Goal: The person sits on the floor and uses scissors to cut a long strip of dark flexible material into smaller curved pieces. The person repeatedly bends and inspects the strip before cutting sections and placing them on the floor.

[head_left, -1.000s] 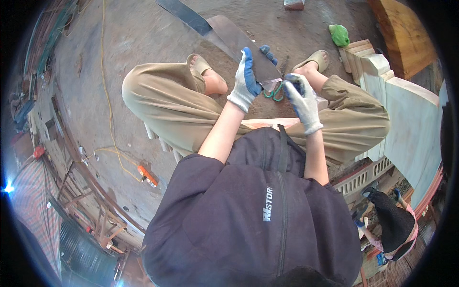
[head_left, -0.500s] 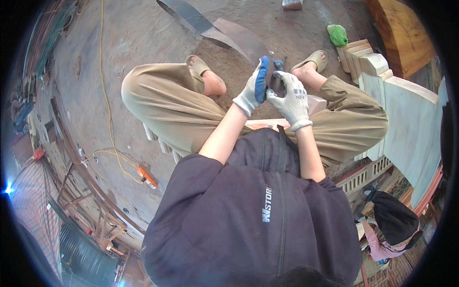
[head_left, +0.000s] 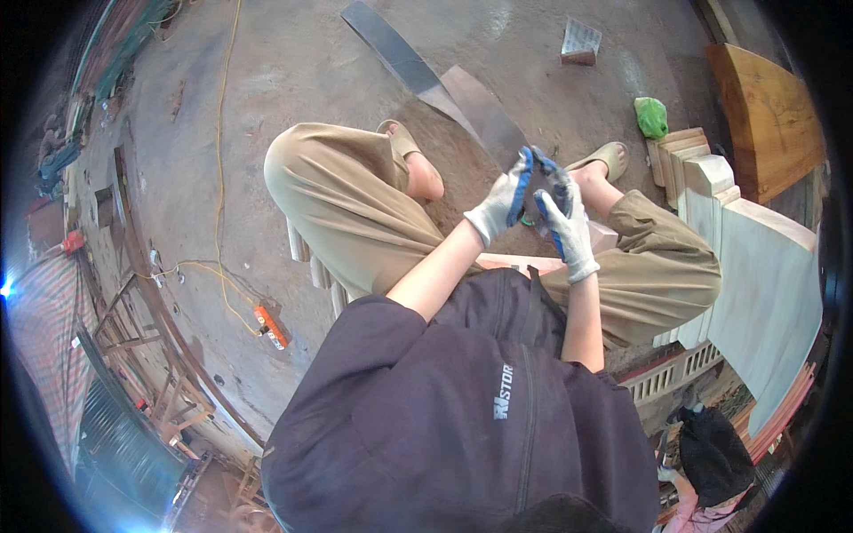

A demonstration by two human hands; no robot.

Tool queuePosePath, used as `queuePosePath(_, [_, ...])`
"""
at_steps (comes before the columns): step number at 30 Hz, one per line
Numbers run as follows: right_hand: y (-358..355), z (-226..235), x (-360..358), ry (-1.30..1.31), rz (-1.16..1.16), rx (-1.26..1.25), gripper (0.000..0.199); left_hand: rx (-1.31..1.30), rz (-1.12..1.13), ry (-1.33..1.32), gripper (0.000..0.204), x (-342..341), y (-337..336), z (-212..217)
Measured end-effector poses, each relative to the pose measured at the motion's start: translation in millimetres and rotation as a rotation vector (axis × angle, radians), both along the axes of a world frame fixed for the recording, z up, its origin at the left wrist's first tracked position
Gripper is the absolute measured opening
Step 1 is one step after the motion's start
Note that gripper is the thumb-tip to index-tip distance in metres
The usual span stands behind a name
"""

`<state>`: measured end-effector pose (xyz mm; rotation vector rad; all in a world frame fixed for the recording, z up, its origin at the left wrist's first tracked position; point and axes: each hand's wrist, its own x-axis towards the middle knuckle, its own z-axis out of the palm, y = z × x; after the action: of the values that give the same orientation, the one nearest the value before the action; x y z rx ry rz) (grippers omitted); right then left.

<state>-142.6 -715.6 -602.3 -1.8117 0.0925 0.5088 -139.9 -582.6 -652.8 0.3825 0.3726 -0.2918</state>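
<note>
My left hand (head_left: 503,204), in a white glove with a blue palm coating, holds its fingers together at the near end of a long dark abrasive strip (head_left: 480,99). The strip runs away over the floor to the upper left, folded over partway, its back brownish. Close beside it, my right hand (head_left: 570,227) wears a matching glove, with curled fingers turned toward the left hand. Whatever lies between those fingers is dark and mostly hidden. Both hands are held over the gap between my knees.
A green plastic bag (head_left: 650,117) and a paper-covered block (head_left: 580,43) lie on the floor ahead. Pale carved wood (head_left: 755,258) and a brown timber slab (head_left: 766,120) stand at the right. An orange power strip (head_left: 270,327) with yellow cord lies left. Another person (head_left: 711,462) works at the lower right.
The view has shifted, so the scene sits lower and further right. My right hand has turned, showing more of its blue palm side. Both hands remain close together by the strip's end.
</note>
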Motion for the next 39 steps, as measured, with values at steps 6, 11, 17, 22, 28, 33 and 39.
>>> queuePosePath(6, [-17,26,15,0.306,0.104,0.169,0.031,0.204,-0.069,0.043,0.051,-9,11,16])
queuePosePath(11, [-57,109,15,0.268,0.120,0.174,0.028,-0.324,0.207,0.095,0.062,8,40,43])
queuePosePath(17, [-122,198,13,0.104,0.359,-0.065,0.033,-0.291,0.350,0.240,0.057,34,54,21])
queuePosePath(22, [-203,252,-18,0.075,0.243,-0.083,0.047,-0.371,0.378,0.223,0.062,46,73,3])
queuePosePath(28, [-323,270,-60,0.325,-0.071,-0.299,0.049,-0.309,0.497,-0.357,0.061,77,126,-15])
queuePosePath(33, [-408,248,-108,0.264,-0.265,-0.393,0.050,-0.238,0.378,-0.506,0.058,119,165,45])
queuePosePath(39, [-407,245,-100,0.219,-0.233,-0.400,0.045,-0.455,0.190,-0.426,0.072,148,213,109])
